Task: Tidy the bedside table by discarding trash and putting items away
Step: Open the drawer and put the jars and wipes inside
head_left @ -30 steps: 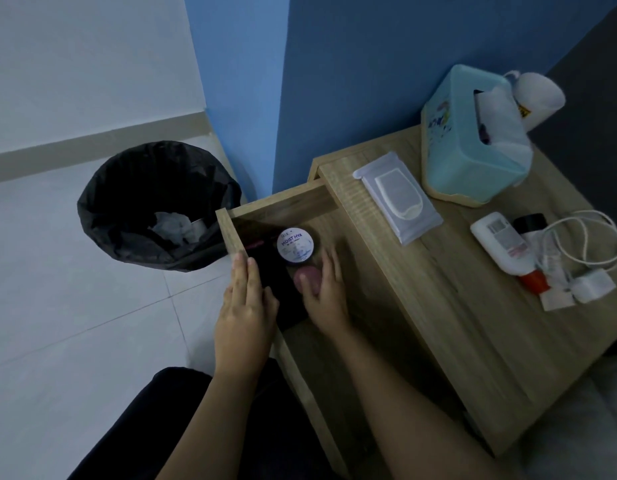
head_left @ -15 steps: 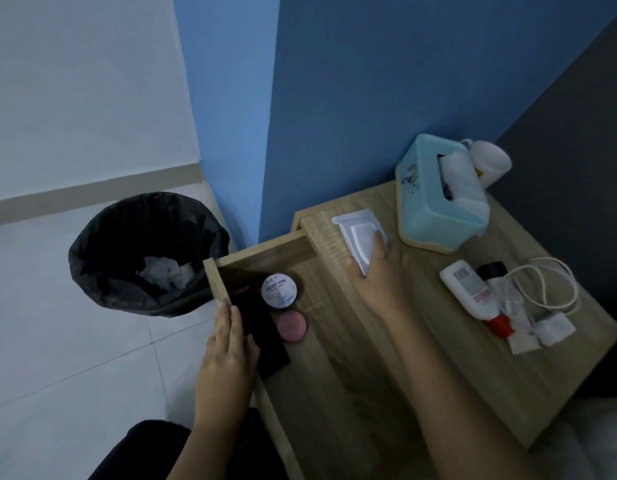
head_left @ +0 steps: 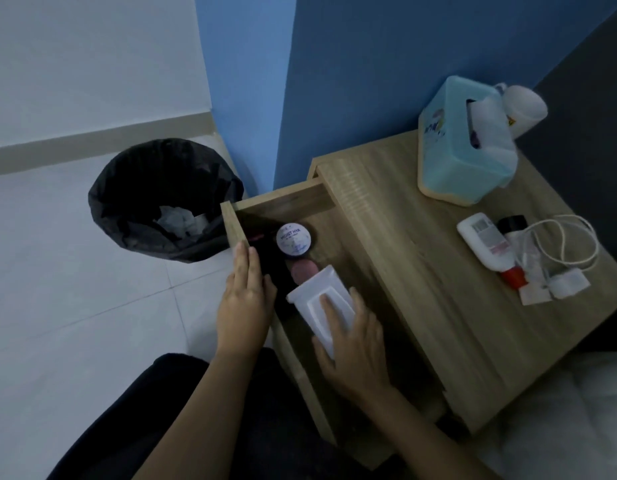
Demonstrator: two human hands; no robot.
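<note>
The wooden bedside table (head_left: pixel 421 271) has its drawer (head_left: pixel 276 199) pulled out to the left. My right hand (head_left: pixel 355 344) grips a white wet-wipes pack (head_left: pixel 317 299) low inside the drawer. Beyond the pack lie a round white-lidded jar (head_left: pixel 294 239), a small pink round tin (head_left: pixel 303 270) and a dark flat object. My left hand (head_left: pixel 246 296) rests flat on the drawer's front edge, fingers extended.
A black-lined trash bin (head_left: pixel 165 199) with crumpled paper stands on the floor left of the drawer. On the tabletop are a blue tissue box (head_left: pixel 459 147), a white cup (head_left: pixel 523 107), a white bottle with red cap (head_left: pixel 487 242), a black-capped item and a white charger with cable (head_left: pixel 570 278).
My right hand lifted the wipes pack off the tabletop and brought it down into the drawer. The left hand stayed on the drawer front.
</note>
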